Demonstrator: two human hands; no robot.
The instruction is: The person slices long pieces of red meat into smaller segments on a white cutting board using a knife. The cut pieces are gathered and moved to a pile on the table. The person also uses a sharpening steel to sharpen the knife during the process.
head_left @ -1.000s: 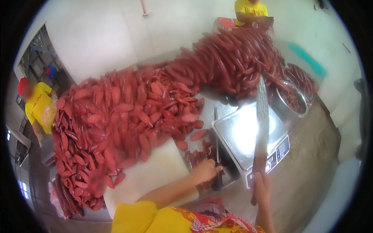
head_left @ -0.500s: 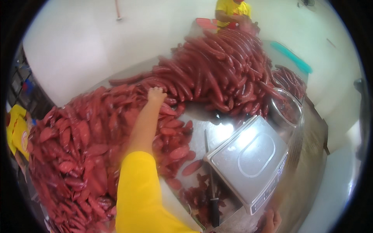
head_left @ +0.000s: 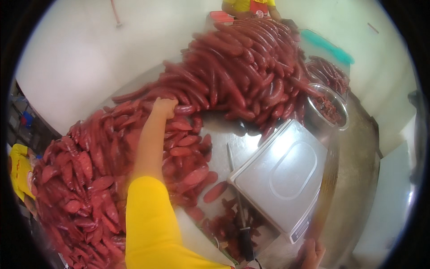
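Note:
My left hand (head_left: 165,108) reaches out over the near end of the whole-sausage heap, its fingers closed around a dark red sausage (head_left: 184,109) whose end sticks out to the right. Beneath my left forearm spreads a pile of cut red sausage pieces (head_left: 92,184). At the lower edge my right hand (head_left: 315,253) has curled fingers beside the scale; a dark red patch shows next to it, but what the fingers hold is hidden. A knife (head_left: 245,240) with a black handle lies left of the scale, among dark scraps (head_left: 226,226).
A silver weighing scale (head_left: 282,179) occupies the table's right side. Beyond it stands a metal bowl (head_left: 344,121) of scraps. Whole sausages (head_left: 224,74) are heaped far ahead, near a green tray (head_left: 329,47). One co-worker (head_left: 251,6) stands behind the heap, another person (head_left: 20,172) at far left.
The view has shifted, so the scene sits farther up and left. My left hand, earlier resting over the sausages with fingers extended, is now closed around one. My right hand stays low by the scale.

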